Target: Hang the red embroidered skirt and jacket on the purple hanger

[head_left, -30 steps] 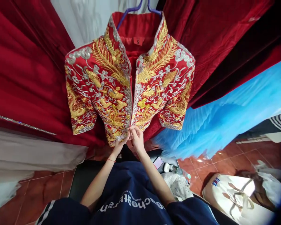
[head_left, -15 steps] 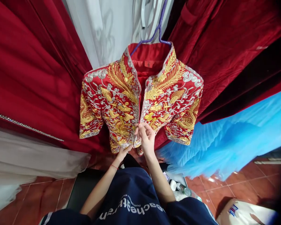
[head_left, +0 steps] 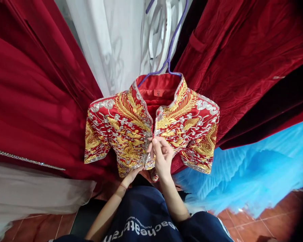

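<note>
A short-sleeved red jacket (head_left: 131,148) with gold and silver embroidery hangs in front of me on a purple hanger (head_left: 169,55). Its stand collar is open and a small size label (head_left: 158,93) shows inside. My right hand (head_left: 163,153) is closed in a pinch at the jacket's front edges, on what looks like the zipper pull; the fingers mostly hide it. Above the pinch the two edges spread apart, and below it they lie close together. Down at the hem, my left hand (head_left: 133,174) grips the bottom of the front, its fingertips partly hidden by the cloth.
Red garments (head_left: 40,101) hang on the left and a red patterned garment (head_left: 242,67) on the right. White cloth (head_left: 123,40) and white hangers (head_left: 164,33) are behind. Blue ruffled fabric (head_left: 255,168) spreads at right, pale tulle (head_left: 40,188) at left, above the tiled floor (head_left: 242,225).
My right hand has slid up the jacket's front toward the collar, and the edges below it are closer together. My left hand stays at the hem. The jacket appears lower in view.
</note>
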Demonstrator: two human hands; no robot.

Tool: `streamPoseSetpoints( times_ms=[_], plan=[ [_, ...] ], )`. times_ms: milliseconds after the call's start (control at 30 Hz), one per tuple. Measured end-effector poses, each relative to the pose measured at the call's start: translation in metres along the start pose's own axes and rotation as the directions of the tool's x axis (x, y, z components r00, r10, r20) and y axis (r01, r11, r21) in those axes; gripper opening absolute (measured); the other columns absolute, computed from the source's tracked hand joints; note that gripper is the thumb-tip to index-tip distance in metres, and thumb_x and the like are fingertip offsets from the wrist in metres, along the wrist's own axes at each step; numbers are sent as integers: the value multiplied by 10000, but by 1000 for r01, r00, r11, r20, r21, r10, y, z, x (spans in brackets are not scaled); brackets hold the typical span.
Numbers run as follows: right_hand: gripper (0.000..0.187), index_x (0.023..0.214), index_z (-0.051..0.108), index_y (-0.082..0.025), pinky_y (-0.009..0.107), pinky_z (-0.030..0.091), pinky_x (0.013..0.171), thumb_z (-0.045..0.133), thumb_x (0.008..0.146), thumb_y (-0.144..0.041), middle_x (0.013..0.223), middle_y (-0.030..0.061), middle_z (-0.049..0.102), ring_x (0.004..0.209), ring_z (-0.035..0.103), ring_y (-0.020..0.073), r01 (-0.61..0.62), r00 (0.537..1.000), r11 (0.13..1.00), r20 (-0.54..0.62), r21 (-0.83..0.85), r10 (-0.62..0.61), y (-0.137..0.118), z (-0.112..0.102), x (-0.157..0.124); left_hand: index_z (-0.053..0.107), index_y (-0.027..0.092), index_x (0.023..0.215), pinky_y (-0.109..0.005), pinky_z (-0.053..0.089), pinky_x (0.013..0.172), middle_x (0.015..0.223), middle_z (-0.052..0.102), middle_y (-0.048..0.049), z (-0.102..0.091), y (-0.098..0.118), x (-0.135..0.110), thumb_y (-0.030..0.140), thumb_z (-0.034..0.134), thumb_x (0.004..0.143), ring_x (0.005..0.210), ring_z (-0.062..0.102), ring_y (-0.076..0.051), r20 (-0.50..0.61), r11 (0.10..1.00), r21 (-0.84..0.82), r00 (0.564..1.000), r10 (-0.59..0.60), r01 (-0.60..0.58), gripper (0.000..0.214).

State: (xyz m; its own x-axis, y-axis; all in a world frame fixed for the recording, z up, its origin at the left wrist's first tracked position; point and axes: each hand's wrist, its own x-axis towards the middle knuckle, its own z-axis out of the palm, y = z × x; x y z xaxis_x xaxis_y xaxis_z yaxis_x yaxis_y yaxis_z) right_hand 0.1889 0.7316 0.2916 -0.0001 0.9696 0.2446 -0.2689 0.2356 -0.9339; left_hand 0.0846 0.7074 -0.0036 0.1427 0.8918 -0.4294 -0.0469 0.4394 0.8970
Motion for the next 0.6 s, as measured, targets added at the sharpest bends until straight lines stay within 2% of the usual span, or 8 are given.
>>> streamPoseSetpoints(
  times_ms=[100,200,300,467,600],
  plan=[
    [224,893,668,-204,218,307,412,601,934,-413,579,-41,578,416,403,68,19,1000,1000,4,-6,-19,-9,2,7,679,210,1052,-374,529,942,1176,663,-60,0,-1,2,418,569,963,1071,629,-208,-17,1000,-17,1000,20,-20,251],
    [223,896,673,-219,226,309,402,591,939,-422,581,-38,577,408,396,73,39,999,999,5,-14,-39,-17,5,16,700,228,889,-395,482,1022,1080,696,-57,-2,-2,1,457,598,927,1092,637,-228,-22,997,-55,998,55,-57,253],
    [212,908,672,-228,228,303,390,571,951,-410,594,-35,582,403,398,73,74,997,997,8,-19,-74,-24,10,26,704,271,768,-393,431,1063,996,707,-80,-3,-2,1,522,657,832,1116,649,-295,-40,991,-97,996,84,-88,264],
    [200,922,650,-243,226,329,397,527,975,-391,620,-40,605,399,412,67,150,989,988,0,-45,-150,-31,20,39,714,268,730,-422,432,1039,948,709,-122,-2,-1,2,574,692,736,1095,657,-353,-60,985,-139,993,99,-106,307],
    [204,880,632,-229,231,346,404,562,954,-405,597,-42,594,398,436,70,151,989,985,20,-86,-149,-29,15,43,724,264,738,-433,428,1036,939,711,-120,-4,2,-4,581,688,726,1072,664,-356,-84,982,-155,992,93,-105,320]
  ],
)
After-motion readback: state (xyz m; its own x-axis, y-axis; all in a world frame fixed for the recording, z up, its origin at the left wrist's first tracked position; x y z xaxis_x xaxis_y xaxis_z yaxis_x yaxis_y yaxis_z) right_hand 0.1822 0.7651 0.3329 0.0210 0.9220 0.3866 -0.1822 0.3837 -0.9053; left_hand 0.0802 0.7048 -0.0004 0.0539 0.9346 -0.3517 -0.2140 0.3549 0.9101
